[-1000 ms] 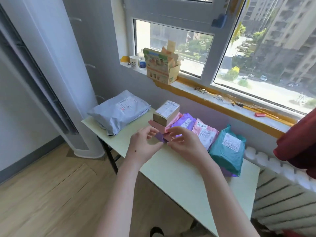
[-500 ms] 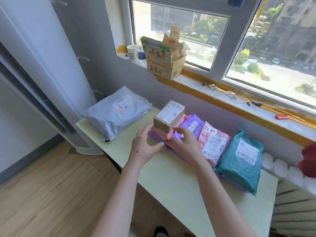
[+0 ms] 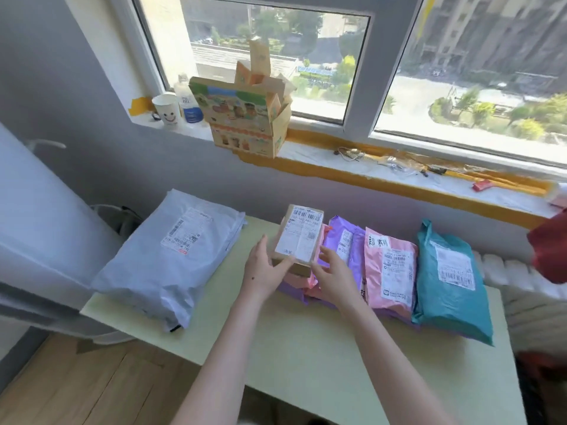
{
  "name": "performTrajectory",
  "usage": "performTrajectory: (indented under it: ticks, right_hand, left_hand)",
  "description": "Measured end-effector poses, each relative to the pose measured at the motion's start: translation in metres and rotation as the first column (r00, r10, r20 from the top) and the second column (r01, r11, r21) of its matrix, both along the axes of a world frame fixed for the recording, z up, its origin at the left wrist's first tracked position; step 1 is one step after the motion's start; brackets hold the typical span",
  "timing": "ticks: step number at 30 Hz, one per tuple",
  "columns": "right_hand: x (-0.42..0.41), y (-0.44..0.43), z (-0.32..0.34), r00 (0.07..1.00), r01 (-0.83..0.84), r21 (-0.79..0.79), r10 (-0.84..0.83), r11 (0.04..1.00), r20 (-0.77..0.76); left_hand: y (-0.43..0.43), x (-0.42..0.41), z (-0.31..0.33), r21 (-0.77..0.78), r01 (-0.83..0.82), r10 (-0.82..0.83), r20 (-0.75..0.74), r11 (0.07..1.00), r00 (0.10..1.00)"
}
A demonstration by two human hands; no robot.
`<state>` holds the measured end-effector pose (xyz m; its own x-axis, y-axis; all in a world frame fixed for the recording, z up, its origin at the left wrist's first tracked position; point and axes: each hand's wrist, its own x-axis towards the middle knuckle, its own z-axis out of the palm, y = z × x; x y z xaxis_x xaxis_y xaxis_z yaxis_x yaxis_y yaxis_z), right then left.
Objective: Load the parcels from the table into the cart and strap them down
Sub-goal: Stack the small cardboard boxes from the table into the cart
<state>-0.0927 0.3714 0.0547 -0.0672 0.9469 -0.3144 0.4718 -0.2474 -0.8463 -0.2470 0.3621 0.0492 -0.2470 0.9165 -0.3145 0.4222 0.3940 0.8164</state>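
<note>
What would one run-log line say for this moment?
left hand: open, against cardboard box | right hand: open, beside box | box: atop pink parcel | cart: unseen

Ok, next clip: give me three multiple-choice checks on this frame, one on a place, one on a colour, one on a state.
1. The small cardboard box sits on: A the floor; B a pink mailer; C a chair.
2. The rightmost parcel on the table is: A teal; B yellow; C black.
3. The printed carton on the windowsill is: A taped shut; B flattened; C open, flaps up.
Answers: 1 B, pink shows under the box's edges; 2 A, its wrapping is plainly teal; 3 C, flaps stand up with cardboard poking out.
</note>
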Motion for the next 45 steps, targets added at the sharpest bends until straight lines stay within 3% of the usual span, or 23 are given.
performTrajectory:
  ticks: [4,10,18,23,26,31,37,45]
  right_hand:
    - [-0.017,0.005,-0.007,0.994,0.101,0.004,-0.101,0.995,-0.030]
    - [-0.027,0.007,-0.012,0.967,0.210,-0.087,-0.220,0.974,-0.125]
    - [-0.035,0.009,-0.011,0.952,0.279,-0.048,-0.282,0.959,-0.116]
    - [-0.030,0.006,-0.010,0.854,0.406,-0.110,-0.419,0.907,-0.308]
    - [-0.022,0.004,-0.009,0.773,0.470,-0.127,-0.477,0.873,-0.418]
    - [0.003,0.000,0.016,0.702,0.514,-0.084,-0.475,0.854,-0.531]
    - [0.050,-0.024,0.056,0.660,0.574,0.027,-0.442,0.819,-0.607]
    - [0.109,-0.090,0.082,0.578,0.769,0.151,-0.575,0.621,-0.578]
  left_hand:
    - [0.030,-0.018,-0.010,-0.082,0.062,-0.052,0.117,0.995,0.992]
    - [0.049,-0.028,-0.022,-0.062,0.143,-0.128,0.202,0.988,0.971]
    - [0.050,-0.029,-0.026,-0.017,0.168,-0.162,0.184,0.986,0.969]
    - [0.055,-0.028,-0.022,0.022,0.162,-0.163,0.126,0.987,0.979]
    - [0.057,-0.024,-0.010,0.117,0.159,-0.179,0.196,0.980,0.964]
    - [0.059,-0.005,0.010,0.243,0.228,-0.304,0.351,0.943,0.886]
    - [0.056,0.041,0.057,0.325,0.290,-0.431,0.575,0.900,0.695]
    - [0.045,0.122,0.082,0.329,0.517,-0.592,0.626,0.790,0.508]
